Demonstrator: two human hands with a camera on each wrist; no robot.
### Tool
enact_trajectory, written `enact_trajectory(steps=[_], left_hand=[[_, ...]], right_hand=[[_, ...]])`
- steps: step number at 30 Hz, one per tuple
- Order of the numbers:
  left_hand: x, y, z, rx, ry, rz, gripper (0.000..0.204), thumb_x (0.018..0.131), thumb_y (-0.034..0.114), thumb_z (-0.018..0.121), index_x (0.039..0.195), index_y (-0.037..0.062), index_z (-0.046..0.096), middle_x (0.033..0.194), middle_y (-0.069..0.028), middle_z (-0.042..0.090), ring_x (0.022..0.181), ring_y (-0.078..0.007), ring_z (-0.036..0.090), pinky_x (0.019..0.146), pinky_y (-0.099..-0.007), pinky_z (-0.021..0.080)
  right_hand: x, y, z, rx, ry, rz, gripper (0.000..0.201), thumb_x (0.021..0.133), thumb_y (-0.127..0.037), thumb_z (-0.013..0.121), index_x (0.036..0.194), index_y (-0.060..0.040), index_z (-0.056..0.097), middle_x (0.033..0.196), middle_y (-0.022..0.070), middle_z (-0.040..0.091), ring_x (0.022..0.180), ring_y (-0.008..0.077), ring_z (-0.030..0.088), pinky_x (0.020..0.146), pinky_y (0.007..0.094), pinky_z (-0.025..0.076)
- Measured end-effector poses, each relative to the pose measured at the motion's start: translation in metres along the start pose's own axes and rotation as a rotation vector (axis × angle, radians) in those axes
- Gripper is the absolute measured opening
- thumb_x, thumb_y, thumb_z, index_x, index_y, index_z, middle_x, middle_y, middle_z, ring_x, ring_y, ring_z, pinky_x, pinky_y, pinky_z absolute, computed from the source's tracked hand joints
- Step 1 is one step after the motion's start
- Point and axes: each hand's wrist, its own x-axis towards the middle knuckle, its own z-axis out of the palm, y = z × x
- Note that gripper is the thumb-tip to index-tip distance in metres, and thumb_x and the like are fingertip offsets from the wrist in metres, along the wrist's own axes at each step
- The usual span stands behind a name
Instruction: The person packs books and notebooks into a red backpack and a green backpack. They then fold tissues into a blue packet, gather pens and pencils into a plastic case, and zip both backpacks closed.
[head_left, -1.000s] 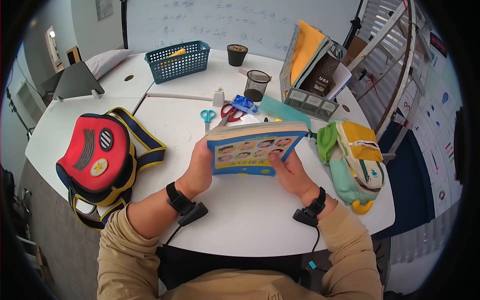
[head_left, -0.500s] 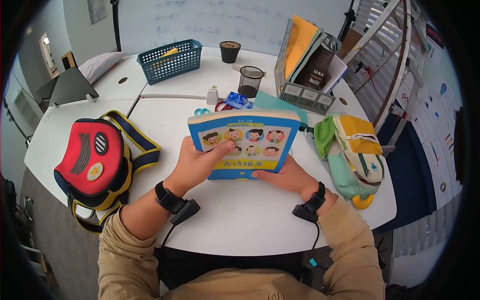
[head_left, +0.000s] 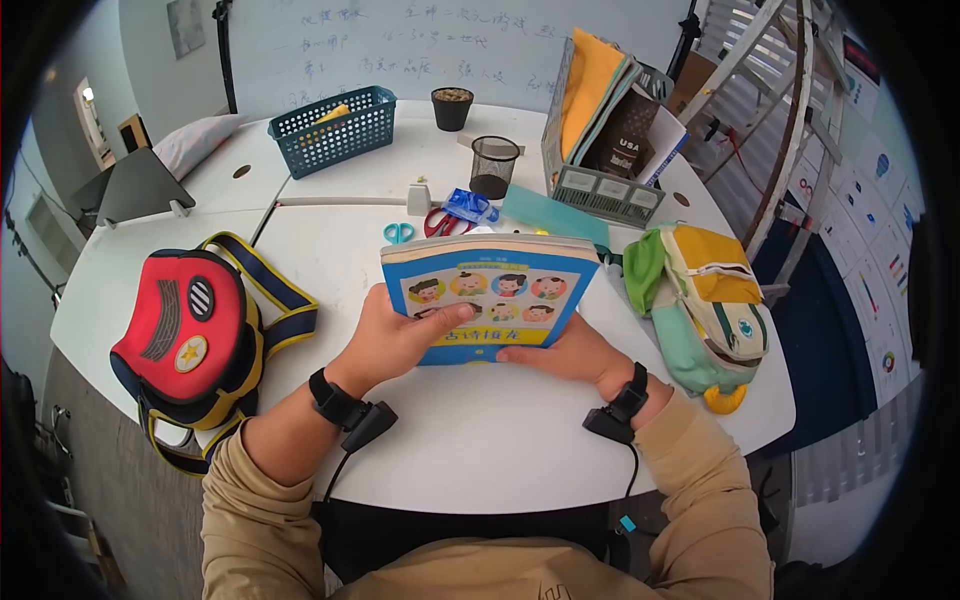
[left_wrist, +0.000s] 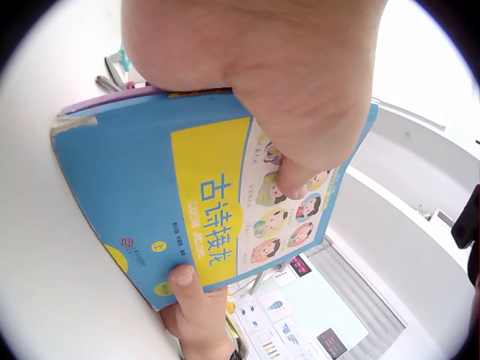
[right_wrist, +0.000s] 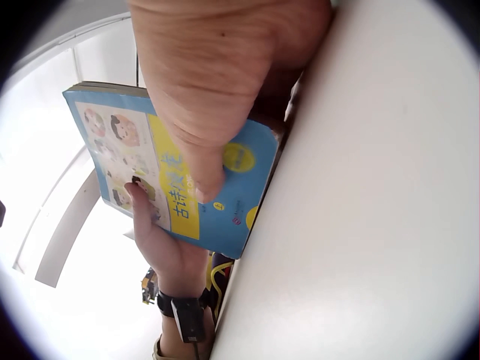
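Note:
A thick blue book (head_left: pixel 520 318) with cartoon faces and a yellow title band is held in both hands over the near middle of the table, its cover towards me. My left hand (head_left: pixel 378 340) grips its left side, the thumb lying across the picture panel. At the lower right, my right hand (head_left: pixel 575 358) holds it with the thumb on the bottom of the cover. The fingers behind the book are hidden. Both wrist views show the book's lower edge (left_wrist: pixel 94 214) close to the white table, and the right thumb (right_wrist: pixel 206 176) pressed on the cover.
A red backpack (head_left: pixel 185 320) lies left on the table (head_left: pixel 470 440), a green-and-yellow backpack (head_left: pixel 705 310) right. Behind the book are teal scissors (head_left: pixel 398 233), red scissors (head_left: pixel 440 222), a mesh cup (head_left: pixel 494 165), a plant pot (head_left: pixel 452 110), a blue basket (head_left: pixel 335 135) and a grey file holder (head_left: pixel 607 195).
The book has shifted left and its cover has turned more towards me. My left thumb has come onto the picture panel; my right thumb has slid down to the lower edge.

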Motion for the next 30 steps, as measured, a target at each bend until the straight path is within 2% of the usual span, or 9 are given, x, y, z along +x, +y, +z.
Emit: enact_trajectory(steps=[5,8,11,15,18,23,27,30], left_hand=[[0.002,0.006,-0.004,-0.027,0.09,-0.012,0.038,0.107,0.015,0.086,0.14,-0.0031,0.075,0.131,-0.0142,0.084,0.116,-0.0195,0.08,0.101,-0.0383,0.067],[0.007,0.002,-0.001,-0.316,0.234,-0.002,0.042,0.109,0.014,0.084,0.145,-0.003,0.07,0.138,-0.0144,0.081,0.121,-0.0212,0.079,0.104,-0.0396,0.066],[0.009,0.007,0.004,-0.568,0.318,-0.012,0.047,0.111,0.014,0.081,0.151,-0.0018,0.064,0.144,-0.0148,0.077,0.126,-0.0231,0.077,0.107,-0.0414,0.065],[0.007,0.001,0.008,-0.657,0.368,-0.103,0.048,0.111,0.014,0.08,0.154,0.0009,0.062,0.146,-0.014,0.076,0.129,-0.0243,0.076,0.108,-0.043,0.064],[0.004,0.002,0.024,-0.661,0.356,-0.105,0.049,0.111,0.015,0.081,0.154,0.0014,0.061,0.146,-0.0133,0.076,0.129,-0.0241,0.076,0.108,-0.0424,0.064],[0.003,0.0,0.024,-0.548,0.325,-0.084,0.05,0.11,0.018,0.083,0.152,0.0,0.064,0.145,-0.0141,0.077,0.127,-0.0231,0.076,0.108,-0.0406,0.063],[0.004,0.003,0.022,-0.474,0.36,-0.125,0.049,0.109,0.019,0.084,0.151,-0.001,0.066,0.145,-0.015,0.077,0.127,-0.0224,0.076,0.108,-0.0398,0.063],[0.006,-0.001,0.019,-0.441,0.341,-0.095,0.05,0.109,0.019,0.085,0.151,-0.0011,0.066,0.145,-0.0152,0.077,0.127,-0.0219,0.076,0.108,-0.0392,0.063]], right_hand=[[-0.001,-0.005,-0.002,-0.04,0.005,0.089,0.054,0.1,-0.018,0.094,0.147,0.0008,0.073,0.143,0.0129,0.08,0.133,0.0173,0.073,0.114,0.0365,0.06],[0.0,0.009,-0.008,-0.011,0.006,0.055,0.053,0.105,-0.016,0.09,0.15,0.0002,0.07,0.146,0.0116,0.078,0.132,0.0174,0.073,0.113,0.0377,0.061],[0.004,0.016,0.003,0.326,-0.004,-0.119,0.051,0.109,-0.013,0.084,0.155,-0.0011,0.064,0.148,0.0111,0.076,0.129,0.02,0.075,0.11,0.0398,0.063],[0.003,0.0,0.01,0.381,-0.003,-0.055,0.054,0.112,-0.01,0.079,0.161,-0.0036,0.056,0.148,0.0127,0.075,0.128,0.0234,0.076,0.11,0.0427,0.066],[0.0,0.002,0.009,0.345,0.004,0.01,0.055,0.113,-0.013,0.078,0.162,-0.0044,0.054,0.146,0.014,0.075,0.127,0.0249,0.077,0.106,0.0446,0.069],[0.001,-0.007,0.016,0.432,0.017,0.034,0.051,0.116,-0.018,0.074,0.161,-0.0039,0.055,0.145,0.0145,0.075,0.123,0.0265,0.079,0.097,0.0464,0.073],[0.001,-0.007,0.015,0.397,0.013,0.058,0.05,0.117,-0.019,0.074,0.16,-0.0038,0.056,0.145,0.0145,0.075,0.123,0.0262,0.079,0.099,0.045,0.073],[0.001,-0.003,0.013,0.378,-0.002,0.065,0.052,0.117,-0.02,0.074,0.162,-0.0041,0.055,0.146,0.0143,0.075,0.124,0.0258,0.079,0.1,0.0438,0.072]])
